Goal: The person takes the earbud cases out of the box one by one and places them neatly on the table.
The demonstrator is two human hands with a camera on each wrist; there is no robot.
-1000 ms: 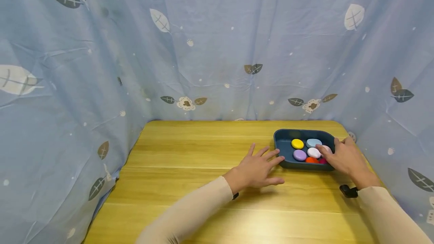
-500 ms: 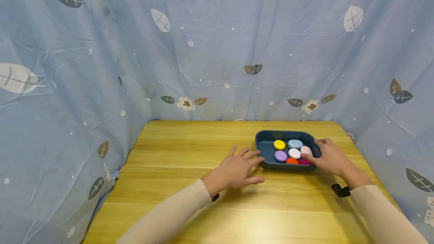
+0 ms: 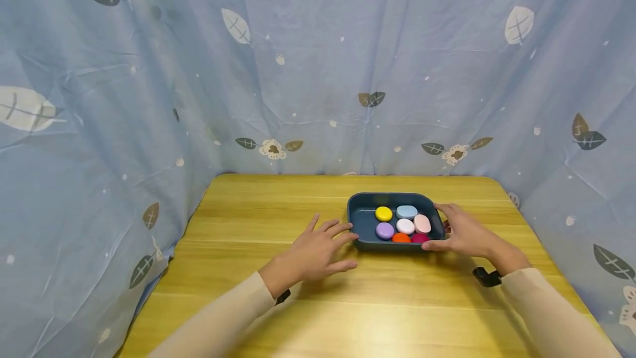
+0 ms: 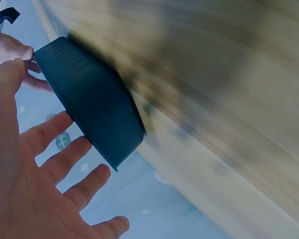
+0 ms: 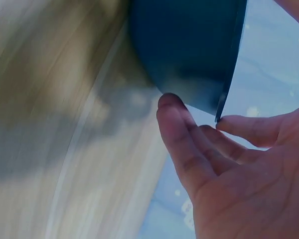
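A dark blue tray (image 3: 361, 220) with rounded corners sits at the right half of the wooden table (image 3: 318, 325). In it lie several smooth, pebble-like pieces: a yellow one (image 3: 383, 214), a purple one (image 3: 385, 231), a light blue one (image 3: 406, 212), a white one (image 3: 404, 226), a pink one (image 3: 422, 224), an orange one and a dark red one. My left hand (image 3: 310, 253) is spread, fingertips at the tray's left end; the left wrist view has them against its rim. My right hand (image 3: 467, 233) spans the right end, fingers fairly straight, thumb at the front corner and fingertips touching the wall.
A blue curtain (image 3: 318, 59) with leaf and flower prints hangs behind the table and along both sides. Small black devices are strapped at the wrists, one (image 3: 487, 277) showing at the right wrist.
The tray with its pieces has slid left along the table, both hands travelling with it. My right thumb has come out from inside the tray to its front outer corner.
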